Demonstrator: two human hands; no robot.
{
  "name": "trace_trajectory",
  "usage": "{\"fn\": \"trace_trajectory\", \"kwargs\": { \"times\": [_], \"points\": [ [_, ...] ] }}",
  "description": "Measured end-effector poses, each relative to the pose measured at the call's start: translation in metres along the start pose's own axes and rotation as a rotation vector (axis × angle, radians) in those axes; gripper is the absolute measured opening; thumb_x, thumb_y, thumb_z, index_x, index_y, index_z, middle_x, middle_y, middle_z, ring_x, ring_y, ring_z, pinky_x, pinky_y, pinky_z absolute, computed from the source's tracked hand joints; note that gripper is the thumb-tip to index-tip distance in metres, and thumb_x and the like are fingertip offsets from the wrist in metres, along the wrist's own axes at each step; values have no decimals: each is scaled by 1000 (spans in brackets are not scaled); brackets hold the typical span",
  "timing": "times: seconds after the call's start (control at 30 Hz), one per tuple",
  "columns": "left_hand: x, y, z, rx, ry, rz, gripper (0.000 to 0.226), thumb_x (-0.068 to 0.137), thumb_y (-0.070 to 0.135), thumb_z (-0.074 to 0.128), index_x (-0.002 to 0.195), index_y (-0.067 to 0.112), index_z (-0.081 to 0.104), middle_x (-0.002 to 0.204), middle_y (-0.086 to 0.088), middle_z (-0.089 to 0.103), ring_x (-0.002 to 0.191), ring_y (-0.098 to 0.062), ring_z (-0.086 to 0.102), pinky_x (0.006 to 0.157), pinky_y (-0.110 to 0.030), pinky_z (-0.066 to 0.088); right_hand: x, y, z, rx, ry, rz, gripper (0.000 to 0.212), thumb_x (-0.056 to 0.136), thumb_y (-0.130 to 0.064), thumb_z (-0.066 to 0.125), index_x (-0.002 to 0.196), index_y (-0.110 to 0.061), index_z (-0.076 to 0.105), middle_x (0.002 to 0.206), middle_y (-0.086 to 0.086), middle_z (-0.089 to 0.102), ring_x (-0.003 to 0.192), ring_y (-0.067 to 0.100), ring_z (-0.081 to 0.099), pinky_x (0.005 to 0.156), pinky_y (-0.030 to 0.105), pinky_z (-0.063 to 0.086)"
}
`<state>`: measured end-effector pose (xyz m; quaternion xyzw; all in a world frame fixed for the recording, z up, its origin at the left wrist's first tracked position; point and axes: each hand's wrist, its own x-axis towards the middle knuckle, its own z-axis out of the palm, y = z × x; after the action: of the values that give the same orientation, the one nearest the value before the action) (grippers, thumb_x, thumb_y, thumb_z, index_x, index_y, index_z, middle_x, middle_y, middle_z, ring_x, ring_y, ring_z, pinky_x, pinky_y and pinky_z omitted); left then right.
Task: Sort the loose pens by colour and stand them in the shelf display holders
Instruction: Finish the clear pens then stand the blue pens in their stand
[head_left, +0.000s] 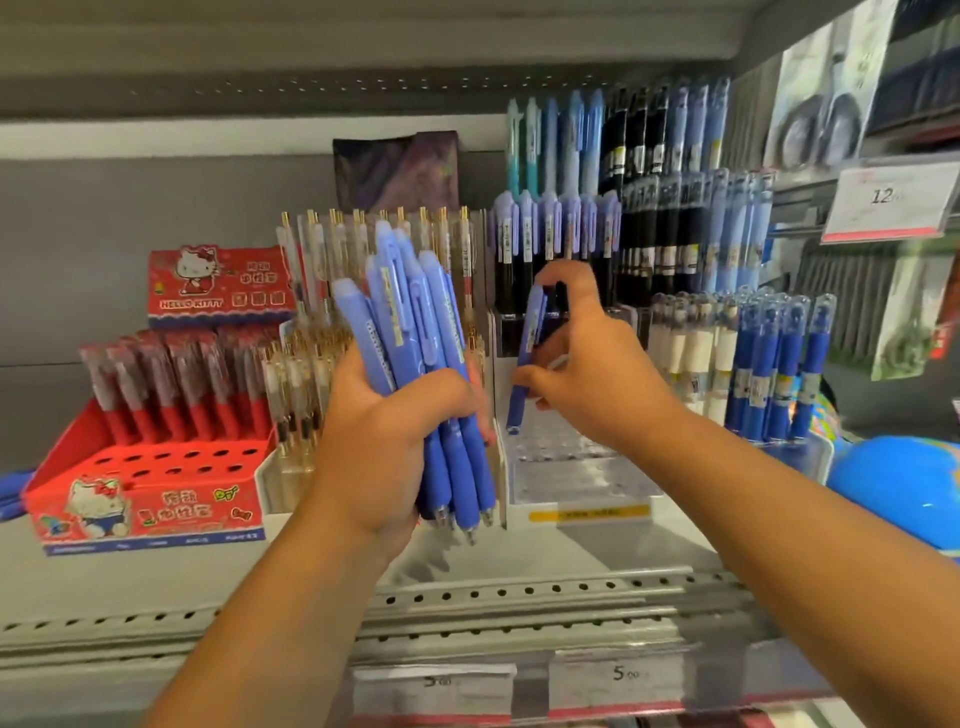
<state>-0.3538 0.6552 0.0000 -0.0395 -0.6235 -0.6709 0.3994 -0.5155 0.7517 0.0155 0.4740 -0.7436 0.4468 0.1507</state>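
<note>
My left hand grips a bundle of several blue pens, held upright with tips down, in front of the shelf. My right hand pinches a single blue pen between thumb and fingers, its tip just above the front holes of a clear tiered display holder. That holder's front rows are empty; black and blue pens stand in its back rows.
A red Hello Kitty pen box stands at the left, next to a clear holder of gold-tipped pens. Dark blue capped pens stand at the right, and a blue ball beyond. Price tags line the shelf edge.
</note>
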Motion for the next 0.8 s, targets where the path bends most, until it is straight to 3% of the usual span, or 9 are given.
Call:
{"fn": "trace_trajectory", "kwargs": {
  "times": [0.13, 0.27, 0.37, 0.53, 0.63, 0.73, 0.8],
  "points": [
    [-4, -4, 1, 49, 29, -18, 32, 66, 8, 66, 96, 3, 56, 70, -10, 56, 55, -25, 56, 57, -35, 51, 0, 2, 7, -74, -110, -1, 74, 84, -7, 74, 116, -51, 23, 71, 5, 69, 59, 18, 68, 55, 42, 59],
    [-13, -3, 3, 54, 13, -31, 36, 55, 16, 74, 90, 16, 65, 73, -12, 59, 58, -27, 57, 60, -36, 52, -1, 1, 13, -148, -167, -17, 77, 83, -8, 72, 128, -42, 20, 69, 3, 68, 60, 15, 65, 58, 43, 58],
    [-12, -3, 4, 39, -16, -31, 26, 53, 21, 73, 79, 20, 67, 70, -11, 61, 55, -26, 57, 58, -36, 52, 1, 3, 13, -122, -149, 29, 75, 84, -11, 73, 129, -39, 21, 70, 1, 68, 61, 11, 65, 58, 38, 59],
    [-12, -4, 4, 18, 9, -47, 31, 66, 8, 68, 95, 17, 65, 73, -10, 62, 56, -26, 57, 57, -34, 52, -6, -2, 5, -139, -61, 103, 73, 86, -26, 74, 134, -39, 21, 74, -4, 67, 61, 6, 64, 53, 29, 54],
    [-13, -3, 5, 50, 35, -57, 32, 65, 12, 70, 92, 29, 70, 74, -6, 65, 58, -22, 61, 57, -31, 54, -12, -16, -9, 210, 22, 120, 42, 87, -33, 70, 122, -25, 48, 74, -5, 67, 62, 3, 63, 59, 26, 48],
    [-13, -3, 7, 93, 16, -46, 33, 64, 15, 71, 89, 37, 70, 76, 1, 69, 62, -17, 66, 57, -29, 55, -27, -36, -19, 744, -184, 107, 18, 83, -30, 71, 97, -19, 73, 82, -1, 70, 67, 12, 63, 58, 26, 49],
    [-13, -3, 9, 110, -4, -25, 36, 65, 15, 70, 93, 37, 69, 78, 0, 70, 65, -17, 67, 59, -29, 55, -37, -44, -19, 807, -254, 53, 19, 79, -28, 78, 93, -16, 75, 80, 3, 69, 69, 14, 63, 57, 24, 50]
  ]
}}
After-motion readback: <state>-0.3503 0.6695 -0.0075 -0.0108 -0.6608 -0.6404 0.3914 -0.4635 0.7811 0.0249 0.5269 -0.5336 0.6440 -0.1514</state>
